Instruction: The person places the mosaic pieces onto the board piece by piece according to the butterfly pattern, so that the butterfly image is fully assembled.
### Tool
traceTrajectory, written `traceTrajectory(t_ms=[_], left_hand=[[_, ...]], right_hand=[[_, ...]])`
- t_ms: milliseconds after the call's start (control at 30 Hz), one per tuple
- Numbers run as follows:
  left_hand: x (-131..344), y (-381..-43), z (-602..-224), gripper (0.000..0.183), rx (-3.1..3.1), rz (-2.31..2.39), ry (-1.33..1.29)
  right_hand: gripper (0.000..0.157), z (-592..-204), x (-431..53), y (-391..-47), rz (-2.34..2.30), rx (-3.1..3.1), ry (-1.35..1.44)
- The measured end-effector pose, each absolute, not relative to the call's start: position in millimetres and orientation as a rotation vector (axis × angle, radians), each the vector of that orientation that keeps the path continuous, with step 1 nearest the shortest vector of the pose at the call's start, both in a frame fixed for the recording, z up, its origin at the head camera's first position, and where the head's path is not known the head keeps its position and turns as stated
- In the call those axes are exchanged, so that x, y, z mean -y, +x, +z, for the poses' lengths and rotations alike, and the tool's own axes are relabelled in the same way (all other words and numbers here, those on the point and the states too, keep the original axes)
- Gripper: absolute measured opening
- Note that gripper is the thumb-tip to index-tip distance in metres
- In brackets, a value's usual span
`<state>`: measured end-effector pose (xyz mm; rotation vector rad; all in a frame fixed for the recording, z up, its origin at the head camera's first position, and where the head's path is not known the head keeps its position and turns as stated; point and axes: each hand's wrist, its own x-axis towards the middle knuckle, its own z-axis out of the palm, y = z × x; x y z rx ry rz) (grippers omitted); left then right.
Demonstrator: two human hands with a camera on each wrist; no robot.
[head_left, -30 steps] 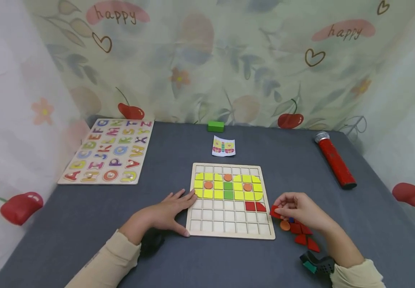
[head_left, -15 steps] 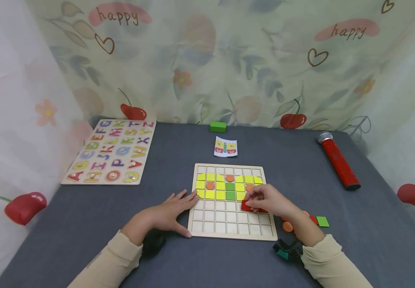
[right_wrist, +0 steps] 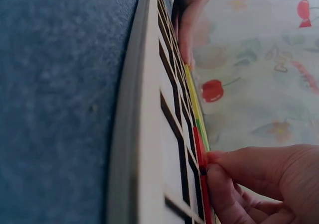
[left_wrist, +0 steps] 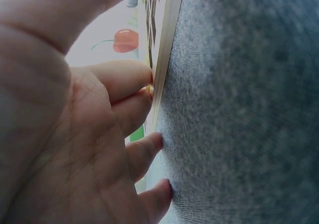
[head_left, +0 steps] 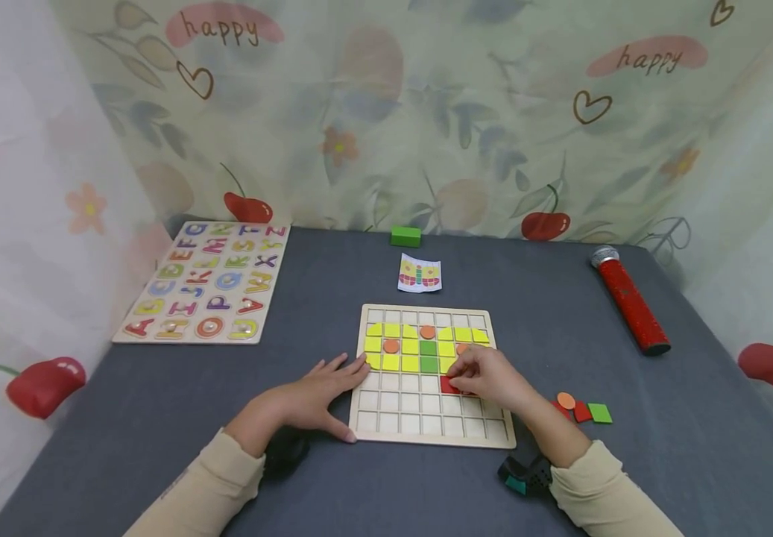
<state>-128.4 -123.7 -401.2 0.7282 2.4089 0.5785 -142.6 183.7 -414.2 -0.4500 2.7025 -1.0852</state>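
Observation:
In the head view, a wooden grid board (head_left: pixel 433 442) lies on the table with yellow tiles (head_left: pixel 391 362), two green tiles (head_left: pixel 429 364) and orange discs (head_left: pixel 391 346) in its upper rows. My right hand (head_left: pixel 493 379) pinches a red square tile (head_left: pixel 449 385) between thumb and index finger, at a cell just below the yellow rows on the right side. The right wrist view has the red tile (right_wrist: pixel 199 147) low against the grid, fingertips right on it. This hand covers other red tiles beside it. With fingers spread, my left hand (head_left: pixel 312 395) rests along the board's left edge.
Loose red tiles (head_left: pixel 582 412), an orange disc (head_left: pixel 566 401) and a green square (head_left: pixel 600 414) lie right of the board. Behind it are a butterfly picture card (head_left: pixel 420 276) and a green block (head_left: pixel 405 237). An alphabet board (head_left: pixel 225 340) lies left, a red microphone (head_left: pixel 634 309) right.
My right hand has carried the red square tile from the board's right side leftward onto the grid, and the tile now sits slightly further left. The left hand has stayed in place.

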Motion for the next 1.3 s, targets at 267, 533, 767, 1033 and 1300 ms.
traceTrajectory(t_ms=[267,533,767,1033,1300], left_hand=[[124.9,-129.7,-402.6,0.099,-2.413,0.582,0.718],[126.8,-128.5,-401.2,0.099,-2.415,0.595,0.708],[125.9,-127.4,-399.2,0.099,-2.415,0.591,0.713],[123.8,-127.5,-398.7,0.099,-2.411,0.587,0.712],[122.3,-127.2,-397.3,0.099,-2.399,0.595,0.727]], right_hand=[[0.031,-407.2,-213.5,-135.5,-1.325,-2.537,-0.241],[0.041,-399.4,-267.9,-118.1,-1.366,-2.569,-0.045],[0.046,-404.3,-320.9,-100.6,-1.367,-2.640,0.127],[0.052,-409.9,-367.4,-88.5,-1.299,-2.640,0.196],[0.049,-416.7,-386.3,-80.3,-1.205,-2.614,-0.004]])
